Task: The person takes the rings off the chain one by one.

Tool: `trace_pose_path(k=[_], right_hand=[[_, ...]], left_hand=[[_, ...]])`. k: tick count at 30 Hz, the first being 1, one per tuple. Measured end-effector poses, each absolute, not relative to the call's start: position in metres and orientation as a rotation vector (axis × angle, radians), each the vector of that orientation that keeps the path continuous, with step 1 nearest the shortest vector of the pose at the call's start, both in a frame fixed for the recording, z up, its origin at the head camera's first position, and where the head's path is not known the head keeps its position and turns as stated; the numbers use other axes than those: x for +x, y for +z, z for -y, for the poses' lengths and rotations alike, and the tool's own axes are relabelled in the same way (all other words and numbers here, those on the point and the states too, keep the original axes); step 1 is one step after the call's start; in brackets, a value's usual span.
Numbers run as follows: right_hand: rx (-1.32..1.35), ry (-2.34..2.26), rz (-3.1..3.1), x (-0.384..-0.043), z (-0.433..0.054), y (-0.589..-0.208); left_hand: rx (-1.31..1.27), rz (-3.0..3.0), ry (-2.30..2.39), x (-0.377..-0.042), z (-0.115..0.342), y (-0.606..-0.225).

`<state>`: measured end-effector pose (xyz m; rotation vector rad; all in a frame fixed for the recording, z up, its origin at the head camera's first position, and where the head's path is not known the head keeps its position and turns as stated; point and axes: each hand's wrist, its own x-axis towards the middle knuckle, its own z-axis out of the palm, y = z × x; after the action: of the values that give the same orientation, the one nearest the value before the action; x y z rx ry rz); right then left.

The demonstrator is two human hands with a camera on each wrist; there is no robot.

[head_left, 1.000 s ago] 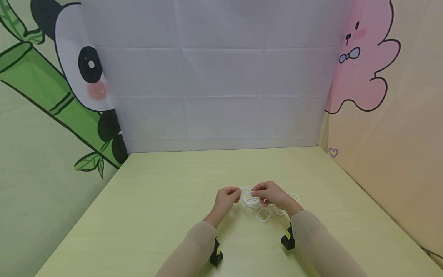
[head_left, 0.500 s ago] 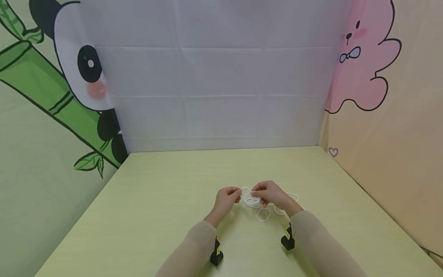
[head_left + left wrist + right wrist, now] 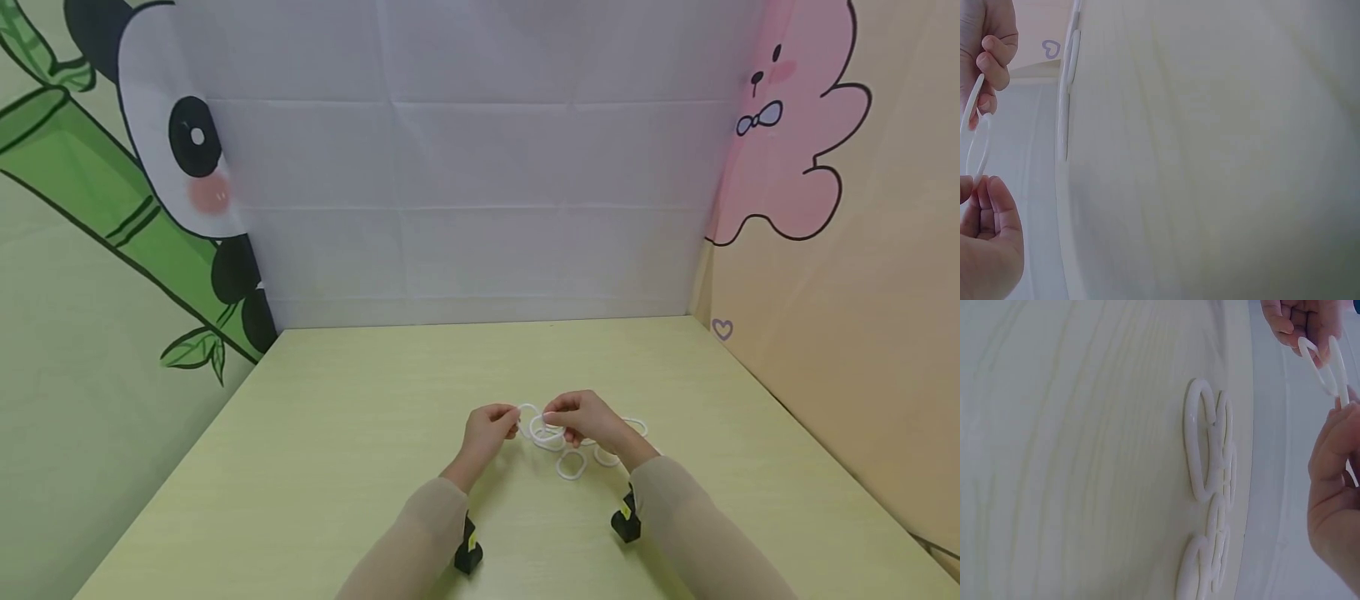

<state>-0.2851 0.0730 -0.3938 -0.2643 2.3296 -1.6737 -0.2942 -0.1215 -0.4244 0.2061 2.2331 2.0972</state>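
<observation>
My left hand (image 3: 486,433) pinches a thin white ring (image 3: 979,147) between thumb and fingertips, above the table. Facing it, my right hand (image 3: 592,417) holds a second white ring (image 3: 1339,369) the same way. The two rings are held up side by side and overlap in the wrist views. Below the hands, several more white rings lie on the table, one loose ring (image 3: 572,466) nearest me. A larger-looking ring (image 3: 1192,437) in the right wrist view shows a small gap in its loop. My right hand and wrist partly hide the rings under them in the head view.
The pale yellow table (image 3: 360,433) reaches back to a white cloth backdrop (image 3: 480,192). Patterned walls with a panda (image 3: 172,125) and a pink bear (image 3: 795,158) stand at the sides. Black wrist devices (image 3: 469,550) hang beneath both sleeves.
My left hand has shifted very slightly left with its ring. The right hand stays nearly in place, and the rings on the table have not moved.
</observation>
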Motion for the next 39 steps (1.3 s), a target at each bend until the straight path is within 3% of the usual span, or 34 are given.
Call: trace_pose_path(k=[39], right_hand=[[-0.345, -1.599, -2.25, -0.267, -0.084, -0.403]], left_hand=[[0.155, -2.357, 1.875, -0.295, 0.136, -0.424]])
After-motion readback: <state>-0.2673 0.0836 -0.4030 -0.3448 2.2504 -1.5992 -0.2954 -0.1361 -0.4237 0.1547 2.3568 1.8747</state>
